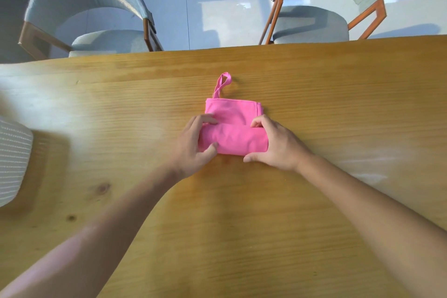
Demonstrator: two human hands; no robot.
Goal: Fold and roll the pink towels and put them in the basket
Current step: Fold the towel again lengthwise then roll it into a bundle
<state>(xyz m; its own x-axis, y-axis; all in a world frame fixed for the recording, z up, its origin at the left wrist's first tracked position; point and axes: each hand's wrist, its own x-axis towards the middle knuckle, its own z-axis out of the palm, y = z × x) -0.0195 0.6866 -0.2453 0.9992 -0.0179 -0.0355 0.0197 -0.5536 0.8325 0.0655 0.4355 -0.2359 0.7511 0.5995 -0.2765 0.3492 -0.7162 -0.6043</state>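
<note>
Rolling stage of one pink towel point(233, 128), seen from the head view. The towel is lying on the wooden counter point(314, 213) near its middle, already folded into a narrow strip that is running away from the person. The near end is being turned over into a thick roll, while the far part is lying flat, with a small hanging loop point(223, 83) sticking out beyond its far left corner.

Both hands are working at the roll. The left hand point(193, 145) is gripping the roll's left end, with the fingers curled over the top and the thumb pressing on the near side. The right hand point(275, 144) is gripping the right end in the same way, its fingertips point(257, 124) lying on the roll's leading edge and its thumb resting on the counter just under the roll.

Judged from this layout, folding of this towel is finished and rolling is roughly half done; the flat far portion is waiting to be taken up. Placement is not yet begun. A white ribbed object point(13, 152) at the left edge, well apart from the towel, is probably the basket, though blur is making this uncertain, and its inside is not showing. No other pink towels are appearing in view, so the number remaining cannot be told.
</note>
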